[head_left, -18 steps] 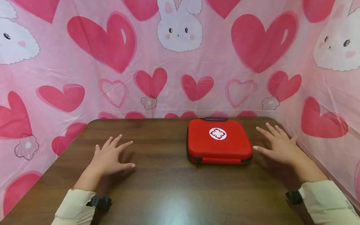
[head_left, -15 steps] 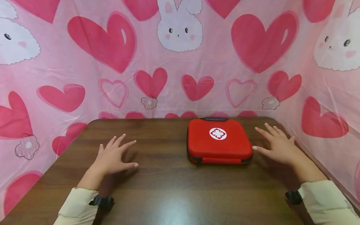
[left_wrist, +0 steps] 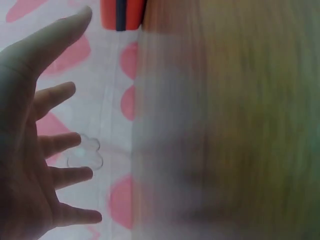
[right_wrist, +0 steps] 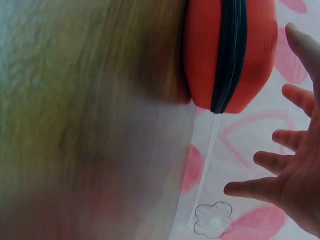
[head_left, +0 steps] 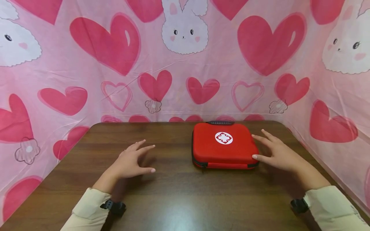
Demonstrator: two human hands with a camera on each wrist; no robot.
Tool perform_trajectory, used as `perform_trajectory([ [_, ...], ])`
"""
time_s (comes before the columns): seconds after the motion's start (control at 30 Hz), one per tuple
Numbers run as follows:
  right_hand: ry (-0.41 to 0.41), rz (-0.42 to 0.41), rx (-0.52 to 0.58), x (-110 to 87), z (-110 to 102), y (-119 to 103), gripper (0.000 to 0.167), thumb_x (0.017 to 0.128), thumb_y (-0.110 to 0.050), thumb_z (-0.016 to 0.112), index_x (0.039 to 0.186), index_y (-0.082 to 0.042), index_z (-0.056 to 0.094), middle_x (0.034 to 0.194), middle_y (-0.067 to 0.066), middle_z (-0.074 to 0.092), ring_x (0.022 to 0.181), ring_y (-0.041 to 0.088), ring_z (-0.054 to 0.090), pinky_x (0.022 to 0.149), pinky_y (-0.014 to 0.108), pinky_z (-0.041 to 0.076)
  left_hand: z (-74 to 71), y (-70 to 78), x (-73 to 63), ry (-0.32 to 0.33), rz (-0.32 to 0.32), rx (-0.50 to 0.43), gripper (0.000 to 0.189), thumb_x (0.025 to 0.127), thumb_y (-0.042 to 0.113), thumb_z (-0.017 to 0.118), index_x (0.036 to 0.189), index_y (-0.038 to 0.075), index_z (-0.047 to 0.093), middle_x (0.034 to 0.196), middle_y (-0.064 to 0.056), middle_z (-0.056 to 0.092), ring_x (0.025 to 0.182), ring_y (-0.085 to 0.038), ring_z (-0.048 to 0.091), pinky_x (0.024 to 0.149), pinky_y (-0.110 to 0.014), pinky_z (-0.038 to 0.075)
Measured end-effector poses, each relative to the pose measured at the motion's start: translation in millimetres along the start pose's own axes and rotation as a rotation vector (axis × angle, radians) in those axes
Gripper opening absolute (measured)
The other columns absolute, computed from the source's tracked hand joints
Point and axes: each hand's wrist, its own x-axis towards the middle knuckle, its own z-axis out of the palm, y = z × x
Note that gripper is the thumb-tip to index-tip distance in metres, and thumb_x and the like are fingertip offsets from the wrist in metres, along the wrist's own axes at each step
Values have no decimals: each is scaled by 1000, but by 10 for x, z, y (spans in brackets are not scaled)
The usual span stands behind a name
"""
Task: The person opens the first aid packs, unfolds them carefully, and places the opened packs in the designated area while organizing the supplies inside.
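A red first aid case (head_left: pixel 225 149) with a white cross emblem, a black zipper and a black handle lies flat and closed, right of the middle of the table. My right hand (head_left: pixel 278 154) is at its right side, thumb and fingertips overlapping the case's edge in the head view. In the right wrist view the fingers of that hand (right_wrist: pixel 295 155) are spread beside the zippered case (right_wrist: pixel 230 50). Over the left part of the table, my left hand (head_left: pixel 130 163) is held with fingers apart, holding nothing. A corner of the case (left_wrist: pixel 122 14) shows at the top of the left wrist view.
The brown wooden table (head_left: pixel 173 189) reaches back to a pink curtain (head_left: pixel 179 67) printed with hearts and rabbits, which also hangs along both sides. Each wrist carries a black strap device (head_left: pixel 115 207) below a pale sleeve (head_left: pixel 89 208).
My left hand has moved right, toward the case. My right hand has shifted left, its fingertips going from beside the case to overlapping its right edge. The case has stayed in place.
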Motion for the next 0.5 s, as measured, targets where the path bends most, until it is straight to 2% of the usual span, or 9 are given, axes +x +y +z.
perform_trajectory([
  [0.2, 36, -87, 12, 35, 39, -83, 78, 77, -44, 80, 141, -11, 51, 150, 30, 31, 130, 54, 33, 94, 73, 33, 32, 107, 61, 38, 53, -153, 82, 71, 64, 76, 141, 27, 54, 151, -13, 39, 135, -40, 36, 98, -69, 36],
  [0.33, 44, -113, 27, 59, 80, -95, 79, 75, -44, 82, 140, -10, 52, 149, 29, 33, 129, 53, 33, 94, 72, 34, 66, 165, 93, 66, 84, -252, 78, 72, 55, 81, 139, 24, 56, 147, -12, 43, 133, -38, 40, 101, -64, 36],
  [0.5, 30, -136, 66, 81, 128, -145, 80, 74, -42, 83, 140, -9, 52, 149, 27, 35, 129, 50, 35, 95, 70, 35, 146, 239, 124, 94, 78, -426, 73, 72, 42, 85, 137, 24, 58, 142, -8, 49, 131, -30, 44, 102, -61, 38],
])
